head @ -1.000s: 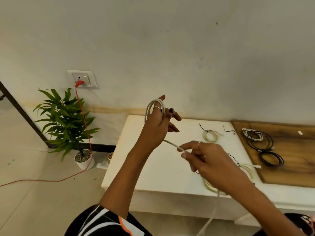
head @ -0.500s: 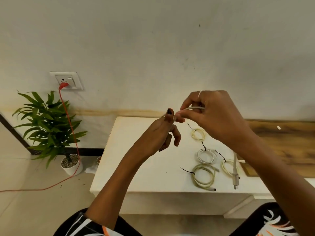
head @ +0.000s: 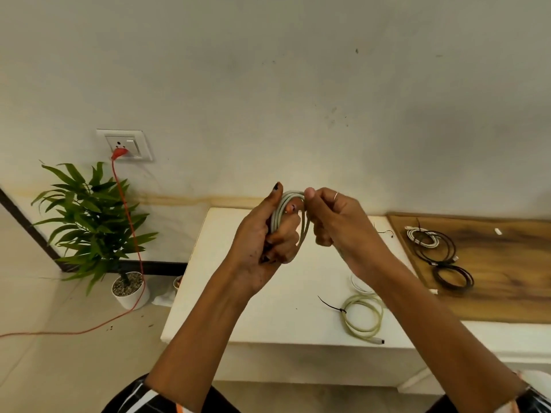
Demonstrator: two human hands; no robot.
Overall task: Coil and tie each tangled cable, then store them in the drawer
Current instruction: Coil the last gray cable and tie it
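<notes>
Left hand [head: 265, 234] grips the grey cable coil [head: 290, 217] above the table [head: 268, 308], right hand [head: 337, 225] pinches its top loop; I judge loops may spring loose if either grip slackens before tying.

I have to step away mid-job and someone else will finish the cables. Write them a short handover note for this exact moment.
Left hand: grips the grey cable coil, held up above the white table.
Right hand: pinches the coil's top loop.
Done: one tied pale coil lies on the table; black and white coils lie on the wooden board.
Left: tie the held coil and store everything. No drawer is in view.
</notes>
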